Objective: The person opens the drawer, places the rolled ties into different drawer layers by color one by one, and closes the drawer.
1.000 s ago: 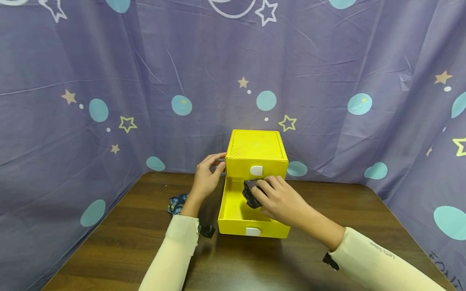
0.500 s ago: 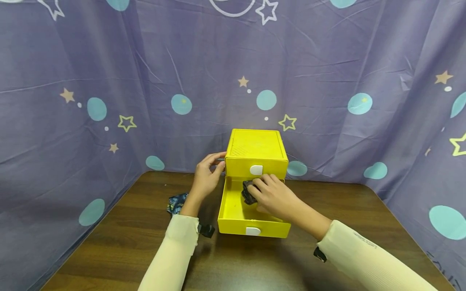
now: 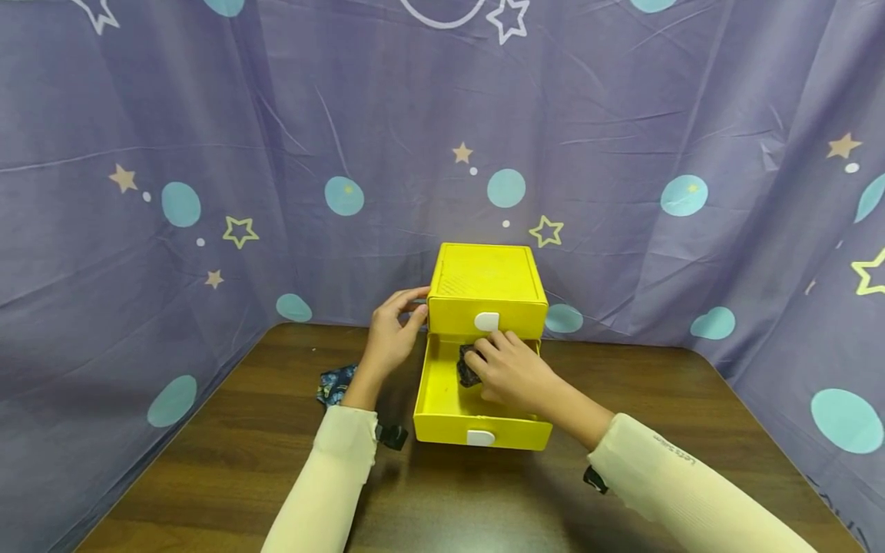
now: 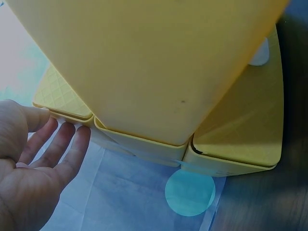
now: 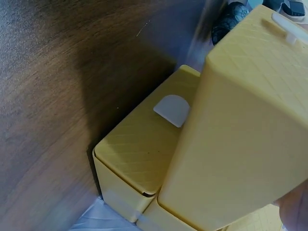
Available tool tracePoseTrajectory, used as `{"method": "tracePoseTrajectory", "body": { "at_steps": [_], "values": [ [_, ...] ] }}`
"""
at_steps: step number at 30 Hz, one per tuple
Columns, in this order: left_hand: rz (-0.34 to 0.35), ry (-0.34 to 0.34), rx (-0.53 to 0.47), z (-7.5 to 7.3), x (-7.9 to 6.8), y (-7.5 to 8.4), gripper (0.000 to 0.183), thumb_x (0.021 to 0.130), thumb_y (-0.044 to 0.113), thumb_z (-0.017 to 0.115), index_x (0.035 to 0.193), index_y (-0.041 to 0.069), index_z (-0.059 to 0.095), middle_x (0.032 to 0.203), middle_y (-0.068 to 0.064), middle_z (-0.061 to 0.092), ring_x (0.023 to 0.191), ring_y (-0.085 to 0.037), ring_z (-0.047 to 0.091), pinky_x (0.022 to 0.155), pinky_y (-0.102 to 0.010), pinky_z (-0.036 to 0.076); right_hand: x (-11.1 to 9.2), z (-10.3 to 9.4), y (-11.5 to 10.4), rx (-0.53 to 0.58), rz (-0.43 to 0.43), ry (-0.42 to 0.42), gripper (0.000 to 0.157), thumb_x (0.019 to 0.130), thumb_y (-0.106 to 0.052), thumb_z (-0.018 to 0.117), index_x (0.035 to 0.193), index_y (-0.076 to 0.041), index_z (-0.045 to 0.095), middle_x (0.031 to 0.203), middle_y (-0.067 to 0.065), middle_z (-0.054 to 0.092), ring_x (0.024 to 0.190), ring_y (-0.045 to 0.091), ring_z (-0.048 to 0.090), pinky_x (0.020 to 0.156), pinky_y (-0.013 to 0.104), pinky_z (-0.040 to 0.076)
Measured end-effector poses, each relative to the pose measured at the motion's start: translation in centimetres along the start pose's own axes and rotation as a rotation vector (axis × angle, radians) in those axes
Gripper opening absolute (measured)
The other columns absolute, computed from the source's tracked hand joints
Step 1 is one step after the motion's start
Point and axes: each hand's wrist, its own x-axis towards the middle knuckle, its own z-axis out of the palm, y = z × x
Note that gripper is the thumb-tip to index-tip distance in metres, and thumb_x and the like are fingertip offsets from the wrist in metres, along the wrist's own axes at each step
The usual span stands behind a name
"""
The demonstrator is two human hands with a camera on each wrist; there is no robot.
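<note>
One dark bundle (image 3: 467,368) gripped in my right hand (image 3: 515,372), drawer (image 3: 441,392) beneath; relaxed left hand (image 3: 390,339) touching the cabinet (image 3: 487,273), probably steadying it.

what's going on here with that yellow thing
A person is working at a yellow drawer unit on a wooden table. Their right hand grips a dark, crumpled item in or just over the pulled-out middle drawer, while the left hand touches the unit's side. The top drawer is shut. A patterned blue cloth lies beside the left sleeve.
</note>
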Motion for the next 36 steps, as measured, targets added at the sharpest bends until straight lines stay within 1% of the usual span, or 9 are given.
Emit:
{"method": "tracePoseTrajectory", "body": {
  "at_steps": [6, 13, 19, 24, 27, 32, 36],
  "values": [
    [0.001, -0.005, 0.005, -0.05, 0.07, 0.07, 0.032, 0.103, 0.013, 0.063, 0.135, 0.01, 0.068, 0.129, -0.007, 0.065, 0.111, -0.024, 0.067, 0.091, -0.041, 0.059, 0.05, 0.32, -0.14, 0.031, 0.031, -0.032, 0.046, 0.08, -0.034, 0.084, 0.113, -0.008, 0.064, 0.101, 0.008, 0.061, 0.087, 0.028, 0.055, 0.071, 0.038, 0.048],
    [-0.002, 0.002, -0.019, 0.0, 0.14, 0.14, 0.032, 0.103, 0.01, 0.063, 0.134, 0.009, 0.068, 0.129, -0.012, 0.065, 0.111, -0.027, 0.067, 0.092, -0.047, 0.058, 0.21, 0.43, -0.29, 0.09, 0.05, -0.055, 0.043, 0.083, -0.031, 0.082, 0.116, -0.008, 0.066, 0.104, 0.008, 0.061, 0.092, 0.028, 0.055, 0.074, 0.038, 0.049],
    [0.004, -0.002, -0.023, 0.04, 0.18, 0.18, 0.032, 0.103, 0.01, 0.063, 0.134, 0.007, 0.067, 0.13, -0.015, 0.064, 0.111, -0.028, 0.067, 0.091, -0.049, 0.058, 0.21, 0.37, -0.32, 0.107, 0.053, -0.083, 0.05, 0.085, -0.041, 0.082, 0.121, -0.009, 0.066, 0.109, 0.008, 0.062, 0.097, 0.028, 0.055, 0.078, 0.039, 0.049],
    [0.007, 0.0, -0.021, 0.03, 0.17, 0.13, 0.031, 0.103, 0.009, 0.063, 0.134, 0.007, 0.068, 0.129, -0.012, 0.065, 0.11, -0.027, 0.067, 0.09, -0.05, 0.058, 0.24, 0.14, -0.28, 0.124, 0.051, -0.122, 0.06, 0.086, -0.052, 0.08, 0.125, -0.01, 0.066, 0.112, 0.008, 0.061, 0.099, 0.027, 0.054, 0.082, 0.04, 0.05],
    [0.006, 0.0, -0.018, -0.01, 0.16, 0.17, 0.032, 0.102, 0.01, 0.063, 0.134, 0.008, 0.068, 0.128, -0.01, 0.065, 0.11, -0.026, 0.067, 0.09, -0.049, 0.059, 0.29, 0.03, -0.18, 0.146, 0.045, -0.132, 0.062, 0.086, -0.057, 0.078, 0.125, -0.01, 0.066, 0.113, 0.007, 0.061, 0.1, 0.026, 0.053, 0.083, 0.04, 0.05],
    [-0.002, -0.004, -0.007, -0.06, 0.13, 0.21, 0.032, 0.103, 0.012, 0.064, 0.134, 0.011, 0.068, 0.129, -0.007, 0.065, 0.111, -0.024, 0.067, 0.09, -0.043, 0.06, 0.39, -0.21, 0.11, 0.212, 0.025, -0.138, 0.061, 0.087, -0.059, 0.076, 0.122, -0.01, 0.069, 0.109, 0.005, 0.061, 0.097, 0.025, 0.053, 0.086, 0.039, 0.05],
    [-0.004, -0.004, -0.003, -0.1, 0.1, 0.25, 0.032, 0.103, 0.013, 0.064, 0.134, 0.012, 0.068, 0.129, -0.007, 0.065, 0.111, -0.024, 0.067, 0.089, -0.041, 0.06, 0.52, -0.54, 0.4, 0.248, 0.006, -0.148, 0.057, 0.09, -0.059, 0.072, 0.12, -0.011, 0.07, 0.107, 0.003, 0.062, 0.096, 0.023, 0.053, 0.085, 0.038, 0.049]
  ]
}}
